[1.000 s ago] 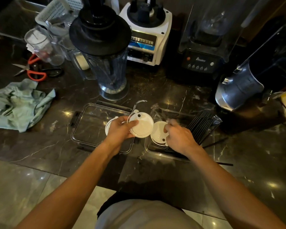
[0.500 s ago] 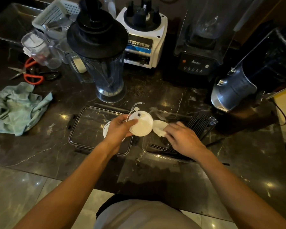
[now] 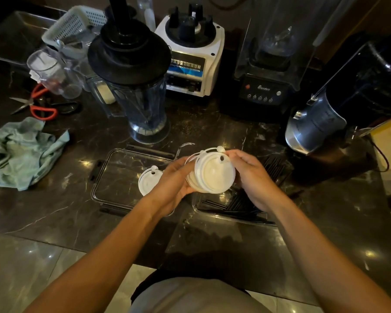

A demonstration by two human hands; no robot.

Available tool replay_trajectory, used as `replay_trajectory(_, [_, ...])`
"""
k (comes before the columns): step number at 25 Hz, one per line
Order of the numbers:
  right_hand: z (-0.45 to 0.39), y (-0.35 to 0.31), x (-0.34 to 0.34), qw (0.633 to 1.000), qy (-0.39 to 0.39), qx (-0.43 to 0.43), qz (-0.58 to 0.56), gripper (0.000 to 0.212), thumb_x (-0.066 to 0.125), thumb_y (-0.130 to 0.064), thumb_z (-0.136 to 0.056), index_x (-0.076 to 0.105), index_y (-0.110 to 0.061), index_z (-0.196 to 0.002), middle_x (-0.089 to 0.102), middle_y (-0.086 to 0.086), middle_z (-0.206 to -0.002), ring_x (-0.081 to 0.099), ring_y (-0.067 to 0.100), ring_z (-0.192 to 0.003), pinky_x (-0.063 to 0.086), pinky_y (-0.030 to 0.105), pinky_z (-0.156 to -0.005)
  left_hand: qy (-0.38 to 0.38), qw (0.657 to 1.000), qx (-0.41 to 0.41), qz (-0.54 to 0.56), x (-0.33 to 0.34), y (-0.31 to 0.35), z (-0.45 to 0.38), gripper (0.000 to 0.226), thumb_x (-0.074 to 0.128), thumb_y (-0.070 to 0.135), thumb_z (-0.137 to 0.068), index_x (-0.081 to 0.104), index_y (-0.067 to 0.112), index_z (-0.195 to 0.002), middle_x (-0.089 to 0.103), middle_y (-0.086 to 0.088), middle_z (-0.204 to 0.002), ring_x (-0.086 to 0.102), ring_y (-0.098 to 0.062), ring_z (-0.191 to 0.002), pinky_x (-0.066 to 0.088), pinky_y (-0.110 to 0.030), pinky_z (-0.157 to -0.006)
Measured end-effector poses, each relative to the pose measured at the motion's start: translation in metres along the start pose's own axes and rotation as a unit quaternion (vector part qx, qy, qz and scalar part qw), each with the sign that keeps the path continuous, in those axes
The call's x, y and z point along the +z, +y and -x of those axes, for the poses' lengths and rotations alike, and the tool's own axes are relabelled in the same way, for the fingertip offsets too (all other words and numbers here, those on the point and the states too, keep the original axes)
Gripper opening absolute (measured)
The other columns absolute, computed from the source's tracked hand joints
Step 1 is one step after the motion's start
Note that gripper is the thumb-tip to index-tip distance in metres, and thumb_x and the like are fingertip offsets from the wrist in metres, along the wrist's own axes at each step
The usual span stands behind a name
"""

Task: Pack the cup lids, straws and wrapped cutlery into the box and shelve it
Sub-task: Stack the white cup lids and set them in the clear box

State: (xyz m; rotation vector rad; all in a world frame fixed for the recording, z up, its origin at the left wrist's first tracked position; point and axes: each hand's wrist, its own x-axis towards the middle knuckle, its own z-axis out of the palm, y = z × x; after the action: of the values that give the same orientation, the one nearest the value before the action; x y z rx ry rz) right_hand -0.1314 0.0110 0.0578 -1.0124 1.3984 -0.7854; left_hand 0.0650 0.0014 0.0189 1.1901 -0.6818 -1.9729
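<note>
A stack of white cup lids (image 3: 211, 173) is held between both hands above the counter. My left hand (image 3: 175, 182) grips the stack from the left and underneath; my right hand (image 3: 252, 175) holds its right edge with curled fingers. One more white lid (image 3: 147, 182) lies on the clear box lid (image 3: 120, 177) at the left. The clear plastic box (image 3: 215, 210) sits under my right hand, with a bundle of black straws (image 3: 273, 170) in it. No wrapped cutlery can be made out.
Behind the box stand a blender jar (image 3: 140, 105), a white blender base (image 3: 191, 57), a black blender (image 3: 265, 86) and a dark appliance (image 3: 325, 123). Far left lie a green cloth (image 3: 20, 152), red-handled scissors (image 3: 40, 107), clear cups (image 3: 52, 74) and a basket (image 3: 75, 24).
My right hand lifted a lid out of the box and brought it onto the lids in my left hand. Both hands rose and now hold the stack together.
</note>
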Motion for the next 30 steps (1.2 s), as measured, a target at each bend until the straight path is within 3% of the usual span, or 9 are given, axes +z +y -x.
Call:
replay_trajectory(3, [-0.004,0.011,0.013,0.999,0.045,-0.016,0.009,0.033,0.041,-0.031,-0.112,0.071,-0.020,-0.107,0.073,0.000,-0.105,0.063,0.008,-0.094,0.052,0.023,-0.079,-0.005,1.000,-0.003,0.014,-0.002,-0.006,0.002,0.036,0.052,0.027,-0.107,0.061,0.010,-0.136,0.071,-0.012,-0.130,0.068,-0.031,-0.121,0.058,-0.050,-0.097])
replay_trajectory(6, [-0.006,0.023,0.019,0.991,0.074,-0.050,0.096,0.028,0.045,-0.030,-0.110,0.070,-0.020,-0.101,0.069,0.005,-0.103,0.062,0.012,-0.090,0.050,0.032,-0.075,0.003,1.000,-0.013,-0.008,-0.003,-0.013,0.002,0.042,0.044,0.036,-0.109,0.060,0.009,-0.138,0.068,-0.017,-0.134,0.065,-0.036,-0.124,0.056,-0.051,-0.100])
replay_trajectory(12, [-0.006,0.036,0.031,0.957,0.141,-0.151,0.203,0.013,0.048,-0.029,-0.108,0.060,-0.025,-0.109,0.058,-0.012,-0.107,0.057,0.012,-0.107,0.049,0.034,-0.092,-0.025,0.999,-0.025,-0.041,0.007,-0.021,0.004,0.050,0.043,0.052,-0.106,0.062,0.016,-0.136,0.070,-0.016,-0.129,0.068,-0.031,-0.117,0.056,-0.047,-0.096])
replay_trajectory(18, [-0.008,0.048,0.036,0.967,0.174,-0.130,0.133,0.021,0.042,-0.035,-0.107,0.061,-0.025,-0.110,0.062,-0.005,-0.108,0.060,0.018,-0.106,0.052,0.046,-0.092,-0.015,0.999,-0.018,-0.034,0.013,-0.027,0.004,0.046,0.050,0.048,-0.104,0.063,0.018,-0.135,0.070,-0.015,-0.128,0.068,-0.026,-0.111,0.056,-0.041,-0.092])
replay_trajectory(21, [-0.005,0.050,0.037,0.970,0.173,-0.114,0.131,0.027,0.042,-0.035,-0.109,0.065,-0.021,-0.111,0.058,-0.006,-0.111,0.059,0.016,-0.108,0.052,0.040,-0.093,-0.014,1.000,-0.015,-0.008,0.013,-0.031,0.004,0.048,0.048,0.046,-0.106,0.062,0.011,-0.135,0.065,-0.024,-0.132,0.065,-0.030,-0.112,0.049,-0.050,-0.101])
replay_trajectory(25, [-0.003,0.047,0.035,0.980,0.117,-0.104,0.120,0.015,0.056,-0.034,-0.104,0.067,-0.023,-0.106,0.057,-0.004,-0.113,0.060,0.008,-0.105,0.050,0.025,-0.088,0.007,1.000,-0.022,-0.003,0.013,-0.034,0.003,0.050,0.052,0.046,-0.104,0.062,0.007,-0.134,0.067,-0.026,-0.129,0.065,-0.038,-0.119,0.046,-0.057,-0.108])
replay_trajectory(30, [-0.004,0.048,0.035,0.989,0.096,-0.073,0.084,0.019,0.057,-0.037,-0.104,0.065,-0.020,-0.101,0.068,0.001,-0.103,0.067,0.012,-0.092,0.054,0.026,-0.076,0.007,1.000,-0.020,0.011,0.006,-0.037,0.001,0.049,0.049,0.046,-0.105,0.062,0.009,-0.135,0.068,-0.021,-0.130,0.060,-0.042,-0.128,0.045,-0.056,-0.109])
